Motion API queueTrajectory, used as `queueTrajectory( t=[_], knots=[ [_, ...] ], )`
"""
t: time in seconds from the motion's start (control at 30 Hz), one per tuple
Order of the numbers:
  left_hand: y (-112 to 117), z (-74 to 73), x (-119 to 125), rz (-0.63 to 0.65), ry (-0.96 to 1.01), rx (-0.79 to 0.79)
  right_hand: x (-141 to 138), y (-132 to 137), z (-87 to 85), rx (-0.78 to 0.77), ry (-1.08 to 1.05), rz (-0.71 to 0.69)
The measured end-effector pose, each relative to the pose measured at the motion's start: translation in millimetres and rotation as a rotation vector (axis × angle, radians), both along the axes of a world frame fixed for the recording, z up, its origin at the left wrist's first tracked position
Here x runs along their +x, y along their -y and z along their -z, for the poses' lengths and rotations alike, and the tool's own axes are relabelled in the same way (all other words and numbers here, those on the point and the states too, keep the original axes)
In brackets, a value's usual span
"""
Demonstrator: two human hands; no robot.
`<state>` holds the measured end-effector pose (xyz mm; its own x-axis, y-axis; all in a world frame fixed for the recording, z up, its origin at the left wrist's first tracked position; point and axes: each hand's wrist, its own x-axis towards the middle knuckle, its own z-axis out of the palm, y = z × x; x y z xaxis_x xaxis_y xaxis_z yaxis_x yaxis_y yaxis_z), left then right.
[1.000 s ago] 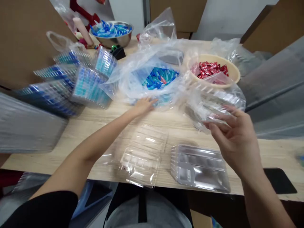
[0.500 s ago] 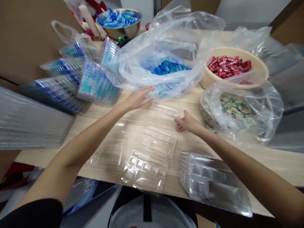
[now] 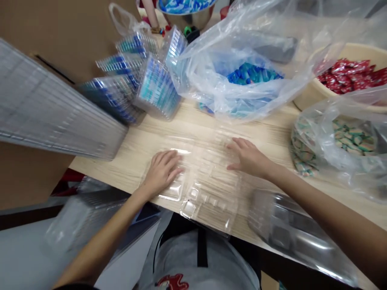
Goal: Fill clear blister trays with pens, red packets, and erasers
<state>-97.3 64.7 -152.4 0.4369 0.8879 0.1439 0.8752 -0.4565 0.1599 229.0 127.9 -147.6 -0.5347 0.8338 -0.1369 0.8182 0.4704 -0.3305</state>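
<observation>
The left hand (image 3: pixel 161 171) and right hand (image 3: pixel 248 158) lie open, flat on a clear compartmented plastic blister tray (image 3: pixel 208 205).

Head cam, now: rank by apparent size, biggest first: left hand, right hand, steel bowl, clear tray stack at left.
1. stack of clear plastic trays; it may look bigger from nearness to the camera.
2. steel bowl, cut off at the top of the view.
3. left hand and right hand: they look alike, so unranked.
</observation>
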Motion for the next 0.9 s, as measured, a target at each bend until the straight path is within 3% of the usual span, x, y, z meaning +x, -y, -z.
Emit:
queueTrajectory(
  t=[0.1,0.2,0.3,0.4,0.47,0.53,0.63,0.77,0.9],
  knots=[
    [2.1,-5.8,4.1,0.075,0.045,0.023,-2.7,0.7,-8.6,0.001,-0.036,0.013],
    [0.3,-17.9,4.3,0.087,0.106,0.118,9.7,22.2,-31.4,0.055,-0.213,0.110],
    [0.4,-41.0,24.3,0.141,0.279,0.130,38.7,70.3,-61.7,0.171,-0.471,0.309],
    [11.1,-69.7,78.0,0.364,0.465,-0.019,71.8,136.9,-78.4,0.261,-0.653,0.646],
    [25.9,-83.6,126.4,0.624,0.502,-0.122,89.5,183.9,-72.0,0.352,-0.761,0.914],
    [43.4,-87.2,174.9,0.861,0.456,-0.175,100.6,227.1,-51.9,0.402,-0.859,1.119],
    [64.2,-74.6,229.1,1.028,0.260,-0.197,101.4,276.0,-11.8,0.245,-0.982,1.195],
    [73.4,-58.5,252.9,1.045,0.042,-0.221,81.6,303.0,21.7,0.074,-1.088,1.098],
    [73.7,-63.6,249.1,1.022,0.005,-0.230,65.0,295.3,26.0,0.043,-1.128,1.058]
  ],
)
